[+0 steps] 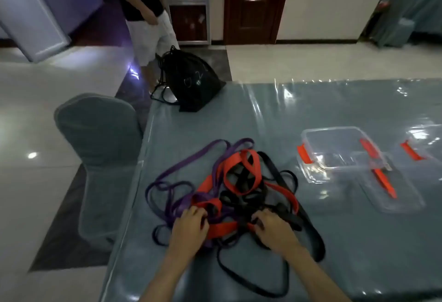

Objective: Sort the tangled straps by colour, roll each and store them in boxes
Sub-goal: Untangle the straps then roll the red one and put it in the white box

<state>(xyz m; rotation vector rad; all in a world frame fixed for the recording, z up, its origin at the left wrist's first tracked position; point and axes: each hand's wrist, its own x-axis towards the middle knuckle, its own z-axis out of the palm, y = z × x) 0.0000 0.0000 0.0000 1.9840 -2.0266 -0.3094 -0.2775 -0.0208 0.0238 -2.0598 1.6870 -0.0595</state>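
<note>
A tangled heap of straps lies on the grey-blue table (334, 110): purple straps (181, 165) on the left, red straps (241, 158) through the middle, black straps (277, 174) on the right and front. My left hand (191, 227) sits on the near left of the heap, fingers curled into red and purple straps. My right hand (272, 227) has its fingers curled into black and red straps at the near right. A clear box (311, 134) with red clips stands empty to the right. A clear lid (406, 203) lies in front of it.
A black drawstring bag (191, 81) lies at the table's far left corner. A covered chair (100, 139) stands left of the table. A person in white shorts (150, 33) stands beyond the bag. A second red-clipped box (411, 151) shows at the right edge.
</note>
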